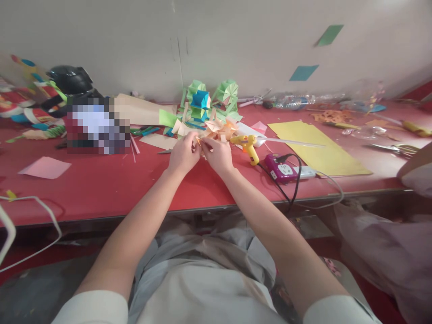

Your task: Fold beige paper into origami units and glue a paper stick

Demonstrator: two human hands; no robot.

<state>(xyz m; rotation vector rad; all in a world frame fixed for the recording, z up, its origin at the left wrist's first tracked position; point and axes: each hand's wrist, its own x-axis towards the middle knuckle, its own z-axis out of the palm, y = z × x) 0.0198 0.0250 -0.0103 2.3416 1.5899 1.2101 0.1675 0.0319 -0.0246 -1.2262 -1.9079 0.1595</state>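
We face a pale wall [135, 40] behind a long red table [101, 189]. Yellow paper [334, 158] covers part of its right half; towards the wall, we count two pleated green paper shapes [228, 93], and mid-table one yellow glue gun [249, 144]. Just left of the gun, the left hand [184, 155] and right hand [218, 156] nearly meet, backs towards us, fingers curled. Their fingertips pinch, almost closed, on a small orange paper piece [198, 141], mostly hidden between the two hands.

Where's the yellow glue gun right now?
In the head view, the glue gun lies right of center on the red table, between the right hand and the purple power strip.
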